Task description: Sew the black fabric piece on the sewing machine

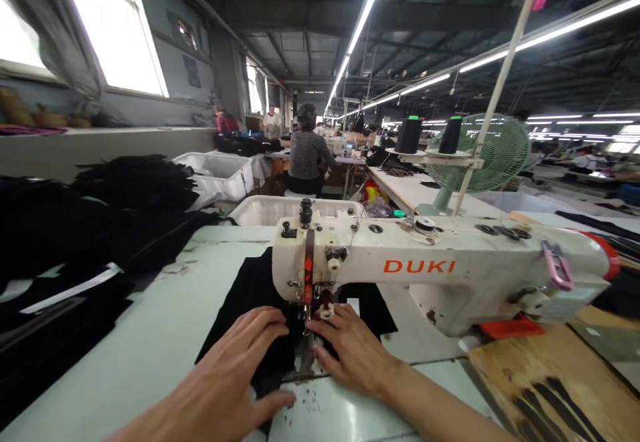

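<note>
A long factory hall fills the frame, with rows of ceiling strip lights running toward the centre and two bright windows at the upper left; a pale green counter (150, 342) takes up the lower half. One white sewing machine (440, 272), lettered DUKI in orange, stretches from the centre to the right edge; two dark thread cones (409, 135) stand on a stand above it at upper centre-right, just beside one green fan (495, 152). One piece of black fabric (250, 295) lies flat on the counter under the machine's head, in the lower centre. The left hand (235, 375) lies at bottom centre-left, fingers spread and palm down, pressed onto the near edge of the fabric; the right hand (355, 352) rests just right of the needle, fingers together and flat on the cloth, fingertips touching the area by the presser foot; neither hand pinches anything. A pile of black garments (75, 242) covers the left side of the counter; two white bins (220, 175) sit behind it, toward the centre. One seated person (306, 155) with back turned works at the centre of the frame; a wooden board (550, 382) lies at the lower right.
</note>
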Action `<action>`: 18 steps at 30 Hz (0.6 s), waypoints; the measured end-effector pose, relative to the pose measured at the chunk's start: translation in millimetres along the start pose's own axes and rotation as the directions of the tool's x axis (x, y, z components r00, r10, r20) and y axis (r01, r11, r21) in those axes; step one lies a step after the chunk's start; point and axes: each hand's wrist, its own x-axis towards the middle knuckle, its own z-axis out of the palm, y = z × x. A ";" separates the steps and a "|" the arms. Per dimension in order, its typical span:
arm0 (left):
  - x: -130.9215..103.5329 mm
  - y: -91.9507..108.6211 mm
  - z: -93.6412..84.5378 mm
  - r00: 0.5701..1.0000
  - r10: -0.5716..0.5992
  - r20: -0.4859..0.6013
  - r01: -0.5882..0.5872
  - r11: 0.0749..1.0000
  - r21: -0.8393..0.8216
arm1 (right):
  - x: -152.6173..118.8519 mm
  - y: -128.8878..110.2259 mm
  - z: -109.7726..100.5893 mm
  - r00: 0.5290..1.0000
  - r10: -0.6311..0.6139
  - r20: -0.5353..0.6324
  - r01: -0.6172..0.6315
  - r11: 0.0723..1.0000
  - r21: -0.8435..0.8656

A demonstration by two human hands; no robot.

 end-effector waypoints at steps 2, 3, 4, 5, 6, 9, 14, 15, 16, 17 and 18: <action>12.1 -6.0 15.0 0.996 0.056 0.076 -0.054 0.998 -0.019 | 1.1 -0.3 2.7 0.999 -0.031 -0.040 0.029 0.999 -0.041; 16.7 -8.7 21.1 0.993 0.072 0.097 -0.069 0.997 -0.025 | 1.7 -0.3 3.9 0.997 -0.053 -0.059 0.049 0.997 -0.067; 20.1 -11.2 26.0 0.992 0.078 0.103 -0.076 0.997 -0.027 | 2.3 -0.1 4.9 0.994 -0.078 -0.075 0.071 0.993 -0.094; 22.3 -13.4 29.5 0.992 0.081 0.098 -0.078 0.996 -0.030 | 2.8 0.1 5.9 0.991 -0.105 -0.086 0.095 0.989 -0.118; 23.5 -15.5 31.5 0.991 0.092 0.093 -0.089 0.995 -0.033 | 3.1 0.3 6.9 0.986 -0.129 -0.102 0.114 0.984 -0.137; 23.5 -19.5 30.7 0.986 0.150 0.070 -0.149 0.989 -0.027 | 3.0 0.5 10.2 0.968 -0.187 -0.169 0.159 0.973 -0.168; 18.5 -23.6 25.4 0.980 0.196 0.037 -0.196 0.980 -0.021 | 2.8 0.3 15.2 0.932 -0.264 -0.248 0.215 0.954 -0.209; 16.1 -25.5 26.6 0.979 0.200 0.035 -0.200 0.980 -0.020 | 3.6 0.5 16.5 0.928 -0.272 -0.253 0.219 0.951 -0.218; 13.1 -28.0 28.8 0.978 0.206 0.033 -0.206 0.979 -0.013 | 4.9 1.0 18.1 0.923 -0.280 -0.265 0.222 0.948 -0.228; 9.7 -30.9 31.7 0.978 0.209 0.021 -0.209 0.978 -0.003 | 6.4 1.7 20.3 0.916 -0.287 -0.280 0.223 0.945 -0.239; 6.4 -34.0 35.0 0.979 0.206 -0.004 -0.206 0.979 0.007 | 8.2 2.8 23.1 0.905 -0.302 -0.299 0.230 0.940 -0.253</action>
